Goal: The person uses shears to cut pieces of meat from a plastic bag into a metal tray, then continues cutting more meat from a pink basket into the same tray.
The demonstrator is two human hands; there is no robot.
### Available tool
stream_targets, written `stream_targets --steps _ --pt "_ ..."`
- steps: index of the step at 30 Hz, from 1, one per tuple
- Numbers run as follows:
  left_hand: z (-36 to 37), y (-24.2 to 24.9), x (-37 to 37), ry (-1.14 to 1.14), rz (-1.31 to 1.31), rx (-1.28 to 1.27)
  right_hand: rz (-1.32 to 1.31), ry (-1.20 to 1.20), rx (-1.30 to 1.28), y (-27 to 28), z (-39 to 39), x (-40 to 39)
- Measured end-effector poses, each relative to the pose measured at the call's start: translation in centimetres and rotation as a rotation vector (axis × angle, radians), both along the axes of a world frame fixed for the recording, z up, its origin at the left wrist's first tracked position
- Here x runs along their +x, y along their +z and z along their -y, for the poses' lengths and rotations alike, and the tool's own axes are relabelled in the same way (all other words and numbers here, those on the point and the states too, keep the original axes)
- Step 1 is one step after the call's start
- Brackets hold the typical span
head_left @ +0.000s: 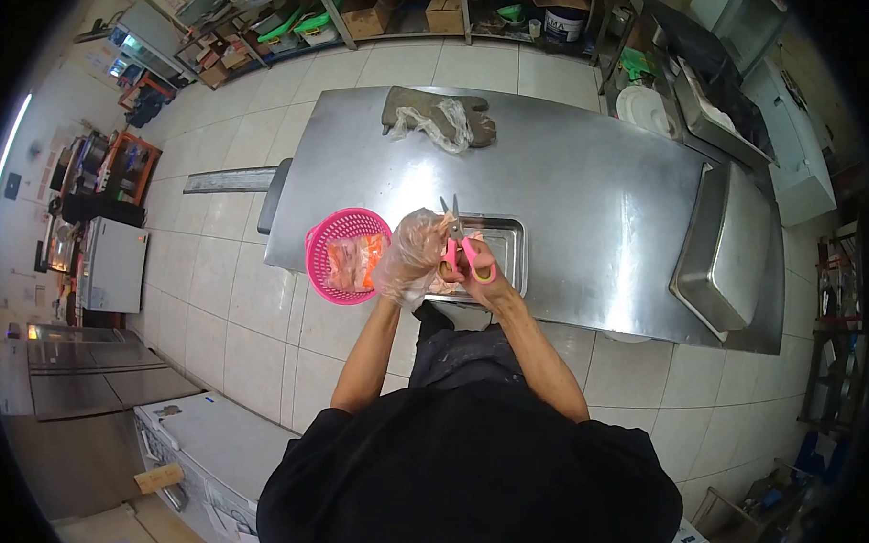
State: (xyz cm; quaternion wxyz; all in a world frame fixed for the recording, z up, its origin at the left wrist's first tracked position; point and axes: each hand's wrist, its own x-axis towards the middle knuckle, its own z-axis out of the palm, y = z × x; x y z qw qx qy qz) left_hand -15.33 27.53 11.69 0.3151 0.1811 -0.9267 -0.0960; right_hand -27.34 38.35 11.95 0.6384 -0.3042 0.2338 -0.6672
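Note:
My left hand (408, 293) is mostly hidden behind a crumpled clear plastic bag (416, 243), which it grips over the table's near edge. What the bag holds is hard to make out. In my right hand (492, 287) are scissors (455, 234) with pink and yellow-green handles, their blades parted and pointing away from me beside the bag. Beneath both hands lies a shallow metal tray (518, 240), with pale pink pieces partly showing in it. To the left, a pink perforated basket (314, 266) contains plastic-wrapped pinkish packs (358, 260) with orange marks.
The steel table (585, 199) bears a grey-brown oven mitt (414, 107) with crumpled plastic (439, 126) at its far side. A deep metal pan (731, 252) lies at the right end. A dark bar (226, 181) juts past the left edge. A chest freezer (210, 432) stands behind left.

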Motion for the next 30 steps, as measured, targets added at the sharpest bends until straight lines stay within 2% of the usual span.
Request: stream_targets --steps 1,4,6,7,8,9,10,11,14,15,16,18,19,20,21,23,24,26,28,29,30 --pt "-0.4 1.2 0.1 -0.018 0.005 -0.192 0.011 -0.017 -0.005 0.3 0.0 0.2" --pt "-0.8 3.3 0.4 -0.008 0.128 -0.457 0.05 0.026 0.014 -1.1 -0.1 0.2" --pt "-2.3 4.9 -0.7 0.068 0.754 -0.448 0.366 -0.198 0.046 0.1 0.3 -1.3" --pt "-2.6 4.0 -0.4 0.06 0.779 -0.363 0.524 -0.309 0.062 1.5 0.7 -2.3" --pt "-2.8 3.0 -0.2 0.054 0.802 -0.279 0.414 -0.27 -0.087 2.4 0.7 -4.7" --pt "-2.1 -1.3 1.4 -0.004 0.542 -0.124 0.305 -0.234 -0.232 3.1 0.3 -7.6" --pt "-2.0 -3.8 2.4 -0.061 0.286 0.038 0.088 -0.305 -0.244 3.7 -0.5 -10.0" --pt "-1.9 -3.4 1.1 -0.046 0.411 0.38 -0.131 -0.367 -0.246 3.8 -1.3 -11.8" --pt "-1.9 -2.9 -2.4 -0.075 0.659 0.546 -0.21 -0.357 -0.16 2.8 -3.1 -14.0" --pt "-1.3 -4.7 -2.4 -0.097 0.522 0.413 -0.169 -0.418 0.024 1.8 -3.9 -13.5" --pt "-0.3 -8.2 -1.8 -0.117 0.387 0.274 -0.341 -0.405 0.177 0.8 -4.7 -12.9" --pt "1.4 -12.7 0.2 -0.135 0.166 0.462 -0.679 -0.382 0.479 -1.6 -6.4 -11.7" --pt "2.4 -14.1 1.9 -0.132 0.075 0.793 -0.723 -0.393 0.587 -4.0 -7.4 -11.4" --pt "2.5 -14.3 2.1 -0.081 0.109 0.899 -0.767 -0.404 0.695 -7.0 -8.4 -11.3" --pt "2.7 -14.6 2.2 -0.025 0.141 1.003 -0.847 -0.526 0.764 -10.1 -9.2 -10.8" --pt "1.7 -13.4 -0.2 0.179 0.456 0.744 -1.005 -0.773 0.897 -15.6 -10.0 -9.9" --pt "-0.3 -11.8 -2.3 0.154 0.513 0.775 -0.992 -0.874 0.865 -17.2 -9.5 -9.4" --pt "-3.9 -11.6 -5.9 0.094 0.59 0.533 -0.963 -1.067 0.795 -19.7 -8.2 -7.6" --pt "-4.7 -16.8 -7.6 0.019 0.603 -0.022 -1.08 -1.041 0.758 -21.2 -7.2 -7.2" --pt "-3.5 -24.4 -7.3 0.087 0.518 -0.149 -1.107 -1.017 0.757 -20.8 -6.8 -7.1" --pt "-2.9 -23.2 -6.8 0.082 0.572 -0.013 -1.135 -0.995 0.756 -20.6 -6.5 -7.3"
